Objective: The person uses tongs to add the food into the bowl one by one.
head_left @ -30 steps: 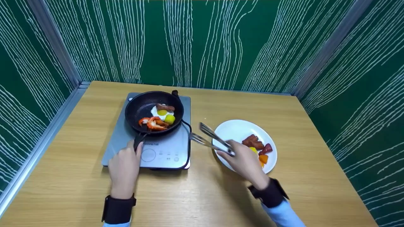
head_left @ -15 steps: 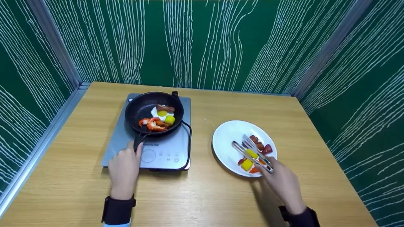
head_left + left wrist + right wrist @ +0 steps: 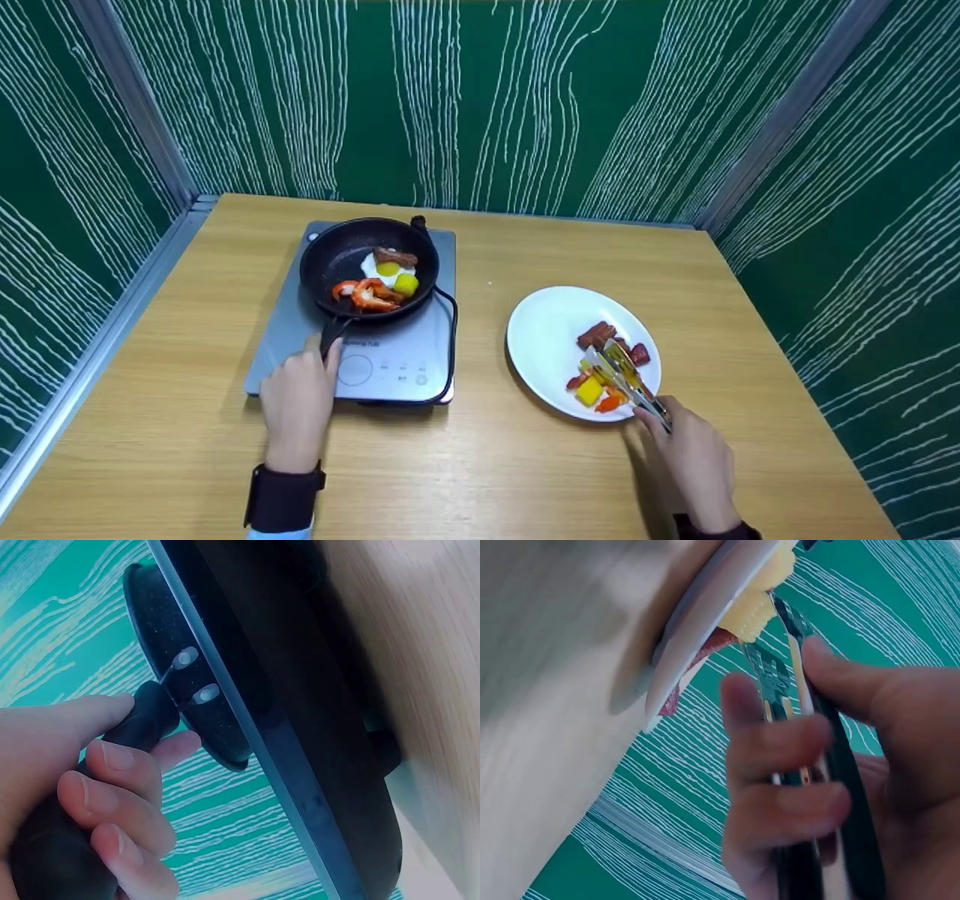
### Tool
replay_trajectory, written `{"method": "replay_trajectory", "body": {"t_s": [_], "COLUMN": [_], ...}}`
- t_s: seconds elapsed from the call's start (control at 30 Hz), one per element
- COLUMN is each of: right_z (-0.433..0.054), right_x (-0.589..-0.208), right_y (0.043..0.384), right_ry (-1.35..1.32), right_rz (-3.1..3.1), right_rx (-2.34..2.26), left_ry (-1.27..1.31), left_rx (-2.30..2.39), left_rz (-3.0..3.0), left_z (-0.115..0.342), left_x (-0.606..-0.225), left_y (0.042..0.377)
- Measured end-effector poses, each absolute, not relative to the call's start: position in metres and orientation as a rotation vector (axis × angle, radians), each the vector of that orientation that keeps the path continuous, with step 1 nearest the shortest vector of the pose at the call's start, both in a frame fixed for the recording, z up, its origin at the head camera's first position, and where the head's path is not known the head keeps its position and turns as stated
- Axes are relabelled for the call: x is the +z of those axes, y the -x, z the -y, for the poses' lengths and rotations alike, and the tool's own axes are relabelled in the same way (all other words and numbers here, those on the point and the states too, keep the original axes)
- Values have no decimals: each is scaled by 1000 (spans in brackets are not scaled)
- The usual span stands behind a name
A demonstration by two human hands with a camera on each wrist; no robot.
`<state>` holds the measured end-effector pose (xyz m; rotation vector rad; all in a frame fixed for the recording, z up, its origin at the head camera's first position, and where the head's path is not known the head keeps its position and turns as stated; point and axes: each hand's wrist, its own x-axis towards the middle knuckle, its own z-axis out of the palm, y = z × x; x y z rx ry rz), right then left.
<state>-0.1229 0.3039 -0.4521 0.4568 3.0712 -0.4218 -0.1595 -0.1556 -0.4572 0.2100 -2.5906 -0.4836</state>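
My left hand (image 3: pixel 296 397) grips the black handle (image 3: pixel 335 334) of a frying pan (image 3: pixel 330 259). In the pan lie a fried egg (image 3: pixel 370 267), a brown meat strip (image 3: pixel 395 257), orange-red shrimp (image 3: pixel 371 295) and a yellow chunk (image 3: pixel 406 284). On the right, my right hand (image 3: pixel 697 454) holds metal tongs (image 3: pixel 632 379), their tips down among the food on a white plate (image 3: pixel 540 330). Brown meat pieces (image 3: pixel 598 334) and a yellow corn chunk (image 3: pixel 589 391) show there. In the right wrist view the tips reach a yellow corn piece (image 3: pixel 748 615); I cannot tell whether they clasp it.
Beneath the pan is a flat silver induction cooker (image 3: pixel 300 349), its black cord (image 3: pixel 451 352) running along its right side. The wooden table (image 3: pixel 480 450) extends around both. Green panels (image 3: pixel 525 112) with white lines enclose the back and sides.
My right hand has carried the tongs from the plate's left side rightward and toward me, onto the food. The tongs' arms stand closer together now. My left hand stays on the pan handle.
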Motion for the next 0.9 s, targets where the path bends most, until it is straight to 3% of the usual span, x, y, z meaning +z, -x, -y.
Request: {"method": "replay_trajectory", "body": {"t_s": [0.9], "right_z": [-299], "right_x": [-456], "right_y": [122], "right_ry": [-543], "right_rz": [-3018], "right_rx": [-472], "left_ry": [-210], "left_rx": [-486], "left_rz": [2605], "left_z": [156], "left_x": [-458], "left_y": [160]}}
